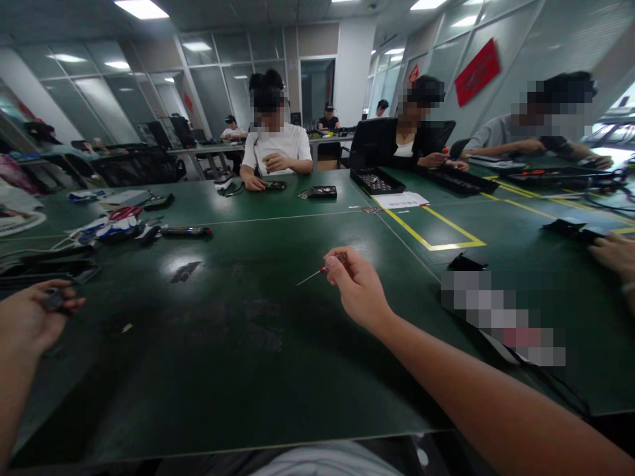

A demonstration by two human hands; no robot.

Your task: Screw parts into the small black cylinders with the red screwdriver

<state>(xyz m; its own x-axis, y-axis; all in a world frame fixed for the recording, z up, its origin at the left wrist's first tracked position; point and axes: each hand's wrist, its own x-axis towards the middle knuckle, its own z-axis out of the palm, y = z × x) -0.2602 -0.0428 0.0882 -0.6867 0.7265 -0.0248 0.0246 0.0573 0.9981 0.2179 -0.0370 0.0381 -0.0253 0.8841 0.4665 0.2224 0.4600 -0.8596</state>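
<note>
My right hand (pixel 354 284) is closed round the handle of a small screwdriver (pixel 311 276), above the middle of the green table (pixel 317 383). Its thin metal shaft points left and slightly down. At the left edge of the view my left hand (pixel 37 314) has its fingers curled round a small dark object (pixel 53 299), too unclear to name. A small pale scrap (pixel 127 328) lies on the table to the right of that hand.
Red-handled scissors (pixel 126 213), cables and a dark pen-like tool (pixel 186 231) lie at the back left. Black trays (pixel 376 180) stand at the back right. People sit across the table; another person's hand (pixel 615 254) is at the right edge.
</note>
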